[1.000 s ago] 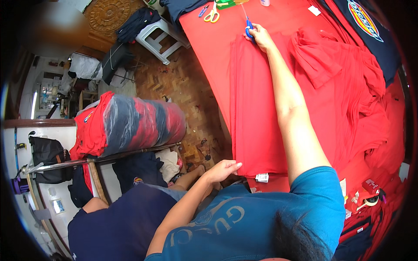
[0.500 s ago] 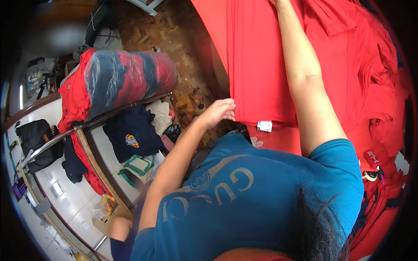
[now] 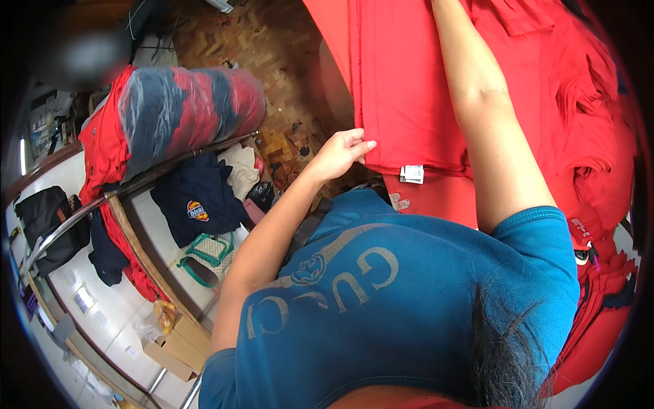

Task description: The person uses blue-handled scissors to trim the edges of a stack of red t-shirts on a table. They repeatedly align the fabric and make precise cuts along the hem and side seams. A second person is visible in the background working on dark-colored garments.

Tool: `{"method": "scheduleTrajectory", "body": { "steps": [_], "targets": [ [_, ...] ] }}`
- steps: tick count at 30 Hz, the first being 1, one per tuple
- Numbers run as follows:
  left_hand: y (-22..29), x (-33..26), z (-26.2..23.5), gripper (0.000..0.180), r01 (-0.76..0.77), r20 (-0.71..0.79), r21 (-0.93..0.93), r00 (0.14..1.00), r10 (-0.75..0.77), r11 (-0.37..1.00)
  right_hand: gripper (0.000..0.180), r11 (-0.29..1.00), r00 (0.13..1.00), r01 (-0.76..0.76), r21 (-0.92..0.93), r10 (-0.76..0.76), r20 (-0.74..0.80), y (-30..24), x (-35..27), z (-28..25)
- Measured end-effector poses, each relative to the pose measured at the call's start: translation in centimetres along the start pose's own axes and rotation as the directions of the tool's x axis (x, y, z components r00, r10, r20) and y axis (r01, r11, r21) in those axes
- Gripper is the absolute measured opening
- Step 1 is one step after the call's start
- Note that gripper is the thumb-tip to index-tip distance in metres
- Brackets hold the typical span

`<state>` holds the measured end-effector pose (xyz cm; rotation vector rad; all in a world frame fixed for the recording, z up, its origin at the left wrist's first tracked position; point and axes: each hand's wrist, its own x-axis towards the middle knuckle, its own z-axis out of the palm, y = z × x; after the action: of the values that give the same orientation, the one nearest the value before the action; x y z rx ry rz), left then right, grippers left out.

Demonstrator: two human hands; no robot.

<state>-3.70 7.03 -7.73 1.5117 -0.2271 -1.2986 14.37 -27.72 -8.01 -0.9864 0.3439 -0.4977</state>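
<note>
Left hand (image 3: 336, 156) pinched the folded red fabric (image 3: 409, 109) at its corner, right hand was out of view, and I judged light tension best against puckering

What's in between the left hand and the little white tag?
In the head view, the lower left corner of the folded red fabric lies between the left hand and the white tag.

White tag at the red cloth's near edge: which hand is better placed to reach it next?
Left, probably: the left hand touches the red cloth close to the white tag. The right arm stretches away across the cloth, with the right hand beyond the picture's upper edge.
</note>
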Motion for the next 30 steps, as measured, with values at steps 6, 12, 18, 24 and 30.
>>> {"method": "scheduleTrajectory", "body": {
  "steps": [6, 12, 18, 24, 30],
  "targets": [
    [4.2, 2.0, 0.3, 0.022, 0.018, -0.057, -0.171, 0.998, -0.028, 0.985, 0.04, 0.993, 1.0, 0.011, -0.117, -0.013, -0.019, -2.8, -3.7, 0.4],
    [6.9, 1.9, 2.0, 0.021, 0.107, -0.041, -0.45, 0.989, -0.14, 0.887, 0.052, 0.805, 0.985, -0.011, -0.593, 0.111, 0.133, -9.6, -19.9, 2.0],
    [5.4, 1.3, 3.2, 0.028, 0.129, -0.119, -0.371, 0.976, -0.185, 0.919, 0.052, 0.53, 0.892, -0.257, -0.808, 0.453, 0.013, -11.2, -36.5, -0.5],
    [5.8, 0.2, 4.2, 0.033, 0.074, -0.052, -0.508, 0.992, -0.117, 0.858, 0.058, 0.315, 0.819, -0.333, -0.889, 0.563, -0.108, -11.2, -41.9, -1.3],
    [6.3, -0.4, 5.1, 0.027, 0.034, -0.069, -0.544, 0.994, -0.085, 0.839, 0.058, 0.388, 0.878, -0.265, -0.883, 0.475, -0.054, -10.1, -42.3, -0.9]
  ]
}}
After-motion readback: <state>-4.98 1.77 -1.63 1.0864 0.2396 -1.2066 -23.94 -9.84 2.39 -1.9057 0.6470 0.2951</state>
